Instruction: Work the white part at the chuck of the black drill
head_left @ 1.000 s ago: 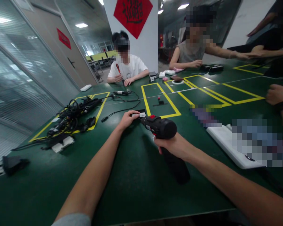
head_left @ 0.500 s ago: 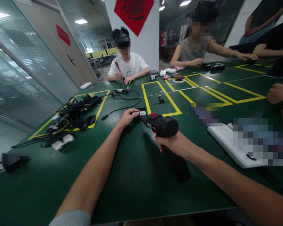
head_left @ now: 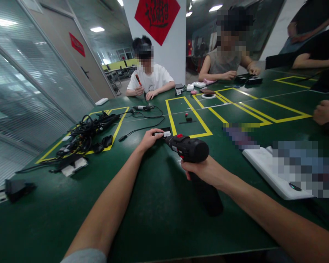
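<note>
Gripping drill (head_left: 190, 149) with closed right hand (head_left: 199, 167), pinching black-and-white piece (head_left: 167, 134) with left hand (head_left: 150, 138) near frame centre, seemingly aligning both and needing steady pressure

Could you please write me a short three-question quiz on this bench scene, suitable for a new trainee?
1. Multiple choice: what does the right hand hold?
A) a hammer
B) a power drill
C) a pair of scissors

2. True or false: a tangle of black cables lies on the left part of the green table.

3. Fill in the blank with "front" or "rear": the tool's ____ end points toward the small black-and-white item at the left hand.

Key: 1. B; 2. true; 3. front
</note>
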Available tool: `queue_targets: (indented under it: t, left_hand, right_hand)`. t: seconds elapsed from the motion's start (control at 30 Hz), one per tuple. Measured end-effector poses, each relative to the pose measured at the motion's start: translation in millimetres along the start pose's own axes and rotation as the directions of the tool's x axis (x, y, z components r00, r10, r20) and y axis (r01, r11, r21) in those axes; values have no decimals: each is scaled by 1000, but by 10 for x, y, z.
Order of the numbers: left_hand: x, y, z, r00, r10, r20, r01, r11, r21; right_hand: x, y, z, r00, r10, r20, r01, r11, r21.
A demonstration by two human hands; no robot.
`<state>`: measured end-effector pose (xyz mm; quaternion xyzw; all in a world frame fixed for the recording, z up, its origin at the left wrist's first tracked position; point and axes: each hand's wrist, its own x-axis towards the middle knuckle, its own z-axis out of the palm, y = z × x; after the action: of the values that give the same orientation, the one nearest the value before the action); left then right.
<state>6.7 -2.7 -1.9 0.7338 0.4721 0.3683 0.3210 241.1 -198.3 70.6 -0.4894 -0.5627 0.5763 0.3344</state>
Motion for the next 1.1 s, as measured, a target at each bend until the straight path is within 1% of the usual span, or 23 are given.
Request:
queue_targets:
  t: [0.17, 0.33, 0.5, 0.63, 0.8, 0.93, 1.1]
  left_hand:
    - [3, -7, 0, 1000, -1, -5, 1, 1000, -5]
    - [-5, 18, 0, 1000, -11, 1, 11, 1000, -12]
    - [-16, 48, -2, 1000, -24, -5, 24, 1000, 2]
    - [-13, 35, 4, 1000, -19, -6, 19, 1000, -5]
    - [-11, 19, 8, 999, -34, -10, 33, 999, -8]
    - [-17, 43, -1, 1000, -7, 1, 7, 1000, 2]
    - [-19, 56, 0, 1000, -7, -8, 7, 1000, 3]
  right_hand:
    - [-35, -55, -5, 1000, -7, -3, 7, 1000, -6]
    - [-44, -72, -3, 999, 32, -6, -32, 999, -15]
    - [-47, -78, 0, 1000, 15, -1, -15, 1000, 7]
    - [-58, -96, 1, 1000, 19, -17, -19, 1000, -20]
    - [-53, -74, -10, 1000, 13, -14, -13, 999, -32]
    - [-37, -36, -17, 1000, 17, 3, -17, 1000, -15]
    - [-46, -45, -19, 1000, 26, 4, -26, 1000, -8]
